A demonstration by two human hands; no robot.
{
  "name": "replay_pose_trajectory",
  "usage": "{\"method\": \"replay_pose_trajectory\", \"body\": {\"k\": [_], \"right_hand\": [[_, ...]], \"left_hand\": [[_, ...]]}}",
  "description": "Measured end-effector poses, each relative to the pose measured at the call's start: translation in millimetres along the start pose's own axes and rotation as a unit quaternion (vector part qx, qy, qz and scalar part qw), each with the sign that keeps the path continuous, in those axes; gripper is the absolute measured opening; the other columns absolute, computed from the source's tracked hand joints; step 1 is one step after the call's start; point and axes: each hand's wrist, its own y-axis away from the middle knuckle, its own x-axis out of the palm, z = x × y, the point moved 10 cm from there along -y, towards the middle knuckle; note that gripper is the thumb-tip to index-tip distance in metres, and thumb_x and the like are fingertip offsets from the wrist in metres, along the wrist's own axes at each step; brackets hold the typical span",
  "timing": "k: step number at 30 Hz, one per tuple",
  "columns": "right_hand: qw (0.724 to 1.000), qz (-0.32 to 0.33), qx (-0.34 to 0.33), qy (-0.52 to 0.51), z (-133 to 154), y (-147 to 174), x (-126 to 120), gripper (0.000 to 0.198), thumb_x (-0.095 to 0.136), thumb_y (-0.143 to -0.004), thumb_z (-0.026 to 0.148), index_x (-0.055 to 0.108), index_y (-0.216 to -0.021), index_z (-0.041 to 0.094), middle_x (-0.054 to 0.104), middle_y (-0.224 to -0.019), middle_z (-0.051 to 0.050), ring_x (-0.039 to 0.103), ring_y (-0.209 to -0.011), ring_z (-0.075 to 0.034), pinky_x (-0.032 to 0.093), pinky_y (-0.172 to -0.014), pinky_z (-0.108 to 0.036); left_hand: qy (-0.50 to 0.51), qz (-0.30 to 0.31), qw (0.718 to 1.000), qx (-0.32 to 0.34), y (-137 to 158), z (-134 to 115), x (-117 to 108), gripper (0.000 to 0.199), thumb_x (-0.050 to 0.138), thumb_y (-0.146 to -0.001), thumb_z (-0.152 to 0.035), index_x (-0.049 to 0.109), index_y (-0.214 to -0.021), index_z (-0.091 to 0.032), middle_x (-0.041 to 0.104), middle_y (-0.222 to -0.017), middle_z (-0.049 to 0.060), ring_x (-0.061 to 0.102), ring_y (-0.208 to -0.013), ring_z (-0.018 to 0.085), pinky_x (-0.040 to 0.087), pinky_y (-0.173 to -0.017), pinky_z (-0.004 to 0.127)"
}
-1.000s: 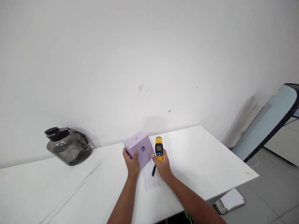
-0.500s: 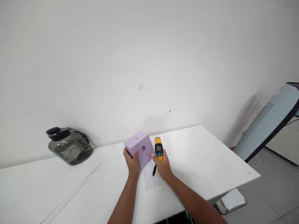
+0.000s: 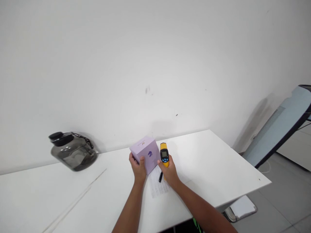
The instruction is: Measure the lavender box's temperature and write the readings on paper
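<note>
My left hand grips a light purple box by its lower left side, thumb on the front face. The box is tilted, and a dark purple emblem shows on that face. In my right hand is a yellow and black infrared thermometer, its small grey screen and blue buttons facing me. The fingers wrap its handle, and the thumb lies close to the box's right edge. Below the hands a black pen lies on a printed sheet of paper, partly hidden by the box and my right hand.
A dark see-through water bottle with a black cap stands at the left by the wall. The white table ends at a corner on the right. Beyond it leans a pale blue panel with a dark edge.
Almost nothing differs. The box and the thermometer sit in nearly the same place, with only a very slight shift.
</note>
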Motion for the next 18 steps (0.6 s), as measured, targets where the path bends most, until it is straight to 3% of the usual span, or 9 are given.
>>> {"method": "replay_pose_trajectory", "body": {"k": [13, 18], "right_hand": [[1.000, 0.016, 0.009, -0.008, -5.3, -0.1, 5.5, 0.046, 0.071, -0.076, 0.050, 0.061, -0.113, 0.023, 0.069, -0.098, -0.003, 0.067, -0.092, -0.024, 0.054, -0.087, -0.036], [1.000, 0.007, -0.012, -0.028, -8.7, -6.2, 3.3, 0.072, 0.071, -0.078, 0.050, 0.049, -0.140, 0.021, 0.070, -0.112, -0.007, 0.070, -0.100, -0.025, 0.055, -0.092, -0.038]], "left_hand": [[0.005, 0.003, 1.000, 0.003, 0.3, -2.2, -0.1, 0.096, 0.070, -0.070, -0.081, 0.044, -0.141, -0.022, 0.056, -0.138, 0.017, 0.057, -0.126, 0.034, 0.049, -0.108, 0.052], [-0.006, 0.007, 1.000, 0.004, -2.0, 4.5, -2.2, 0.096, 0.070, -0.071, -0.080, 0.043, -0.143, -0.022, 0.054, -0.142, 0.018, 0.056, -0.130, 0.036, 0.047, -0.112, 0.056]]}}
